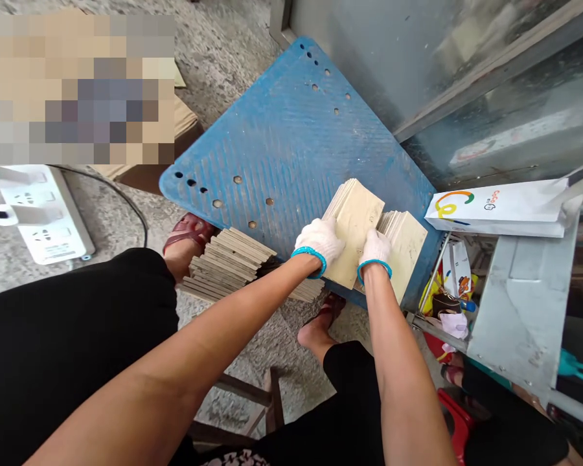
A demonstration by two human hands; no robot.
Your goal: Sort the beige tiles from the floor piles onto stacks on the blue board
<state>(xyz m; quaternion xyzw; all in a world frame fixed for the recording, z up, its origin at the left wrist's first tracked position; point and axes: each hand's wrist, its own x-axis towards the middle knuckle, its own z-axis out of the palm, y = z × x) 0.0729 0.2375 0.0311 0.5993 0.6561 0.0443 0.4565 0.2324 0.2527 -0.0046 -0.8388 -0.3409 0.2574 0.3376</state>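
Observation:
Both my hands wear white knit gloves with blue cuffs. They are at a stack of thin pale wooden boards [354, 223] standing on the blue plastic pallet [291, 136]. My left hand [319, 239] is closed round the stack's left side. My right hand [375, 249] grips its right side, the thumb lying on the front board. Close by on the right, a second stack of similar boards [408, 249] leans on the pallet's edge. More thin boards [228, 259] lie in a fanned pile left of my left forearm.
A white power strip [43, 213] with a black cable lies at left near a cardboard box [140, 168]. On the right, a white paper bag [500, 207] rests by a metal shelf [519, 310]. A wooden stool [267, 401] stands below me. Another person's leg [505, 414] shows lower right.

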